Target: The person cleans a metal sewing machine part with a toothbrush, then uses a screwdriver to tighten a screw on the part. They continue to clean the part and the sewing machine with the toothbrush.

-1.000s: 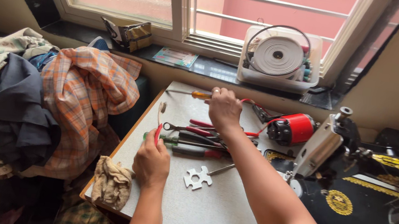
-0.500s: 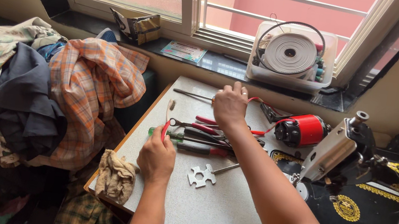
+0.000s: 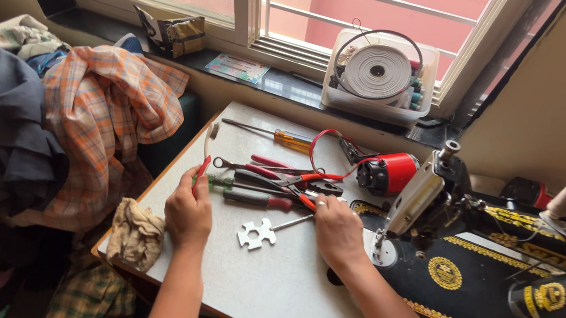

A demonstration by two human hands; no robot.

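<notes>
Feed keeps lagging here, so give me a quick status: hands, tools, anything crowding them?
Left hand grips a red-handled tool. Right hand rests at the red pliers, grip unclear. Flat multi-notch wrench lies between hands. Sewing machine close on the right.

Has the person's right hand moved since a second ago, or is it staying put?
Yes. The right hand has drawn back toward the person, from beside the yellow-handled screwdriver to the near side of the pliers.

Two bare forearms, a ring on the right hand (image 3: 337, 228).
</notes>
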